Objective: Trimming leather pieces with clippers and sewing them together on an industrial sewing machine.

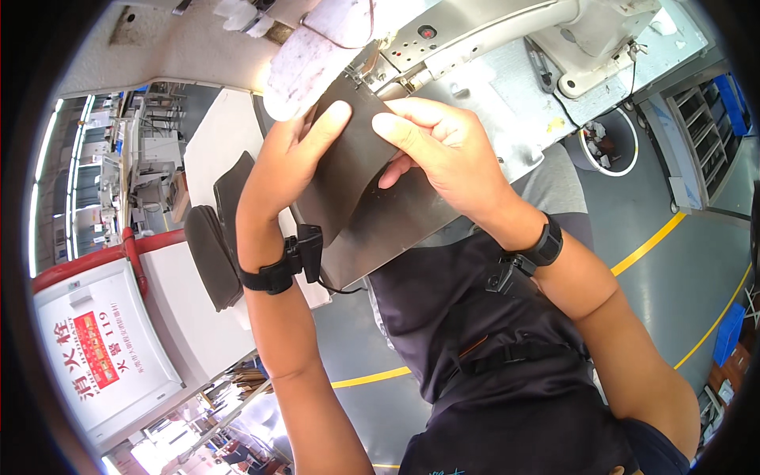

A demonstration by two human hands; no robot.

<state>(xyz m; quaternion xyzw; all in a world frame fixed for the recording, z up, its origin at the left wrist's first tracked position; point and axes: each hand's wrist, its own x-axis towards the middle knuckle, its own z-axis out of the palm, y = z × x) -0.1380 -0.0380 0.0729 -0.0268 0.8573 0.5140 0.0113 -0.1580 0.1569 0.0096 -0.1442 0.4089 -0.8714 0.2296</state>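
A dark grey-brown, leather-like panel (342,158) lies at the sewing machine (475,36), its far end close to the needle area. My left hand (281,166) grips the panel's left side, thumb on top; its other fingers are mostly hidden. On the opposite edge, my right hand (455,158) pinches the panel between thumb and fingers, with the lower fingers curled under. The near part of the panel bends down over a shiny metal work plate (404,222). Whether the needle touches the panel cannot be seen.
Several dark padded pieces (212,257) rest on a white table (218,134) to the left. A marbled white machine part (317,55) overhangs my left hand. At right, a pair of snips (541,67) lies on the machine table, and a waste bin (613,142) stands beyond.
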